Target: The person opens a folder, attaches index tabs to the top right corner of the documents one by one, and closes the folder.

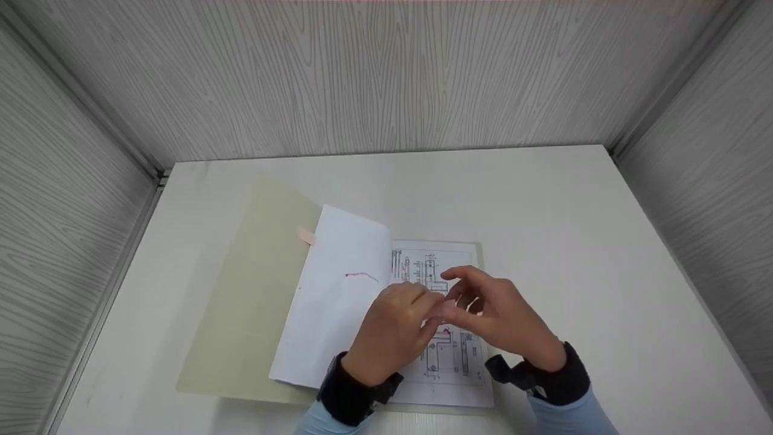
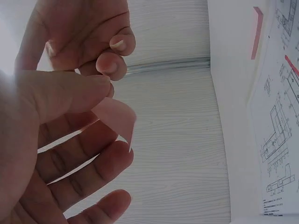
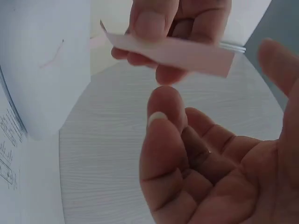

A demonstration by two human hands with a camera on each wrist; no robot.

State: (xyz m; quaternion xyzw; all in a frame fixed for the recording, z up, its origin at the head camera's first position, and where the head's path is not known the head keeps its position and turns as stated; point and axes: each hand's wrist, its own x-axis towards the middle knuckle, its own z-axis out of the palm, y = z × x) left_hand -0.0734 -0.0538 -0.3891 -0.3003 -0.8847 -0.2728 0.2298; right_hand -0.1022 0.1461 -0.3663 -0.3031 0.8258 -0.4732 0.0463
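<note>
My left hand (image 1: 392,329) pinches a small pale pink paper strip (image 2: 119,119) between thumb and fingers, one end curling free. Close by, my right hand (image 1: 498,308) has its thumb tip against a fingertip, just below the strip in the right wrist view; nothing shows between them. Its index finger stands apart. Both hands are above an open booklet (image 1: 338,266) with a pale yellow-green cover (image 1: 235,326). The right-hand page, with technical drawings (image 1: 444,368), is partly hidden by the hands. A pink tab (image 1: 306,236) sticks out from the turned leaf's edge.
The booklet lies on a white table (image 1: 543,205) near its front edge. Wood-grain panels (image 1: 386,78) stand at the back and both sides. A red line (image 1: 361,275) marks the turned leaf, which rises from the spine.
</note>
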